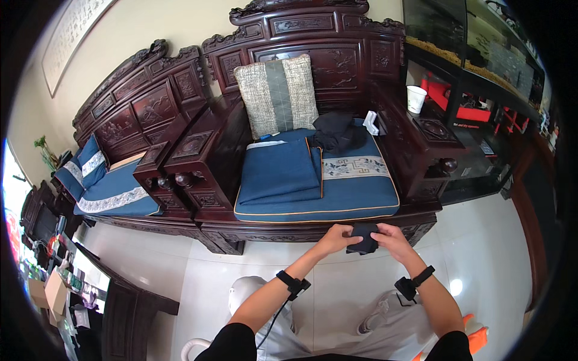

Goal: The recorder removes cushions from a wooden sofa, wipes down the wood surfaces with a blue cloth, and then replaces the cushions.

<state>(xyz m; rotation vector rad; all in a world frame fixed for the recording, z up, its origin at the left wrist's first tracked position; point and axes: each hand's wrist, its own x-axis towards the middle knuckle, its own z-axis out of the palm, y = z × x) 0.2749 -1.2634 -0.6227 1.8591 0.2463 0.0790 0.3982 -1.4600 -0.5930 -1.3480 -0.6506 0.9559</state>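
Note:
Both my hands grip a small bundle of folded black cloth [364,239] in front of the carved wooden armchair. My left hand [337,239] pinches its left side with the thumb across the front. On the opposite side, my right hand [393,240] holds the edge between thumb and fingers. Just beyond lies the blue seat cushion [361,194] with a floral band. A folded blue cloth [282,169] with orange piping rests on its left part. Crumpled black fabric [338,133] lies toward the back right of the seat.
A grey striped pillow [277,97] leans on the chair back. A white plastic object [370,122] stands by the right armrest, which bears a paper cup [416,99]. A glass tank [478,49] is at right. Cardboard boxes [55,293] sit on the left table. Something orange [477,339] lies near my right arm.

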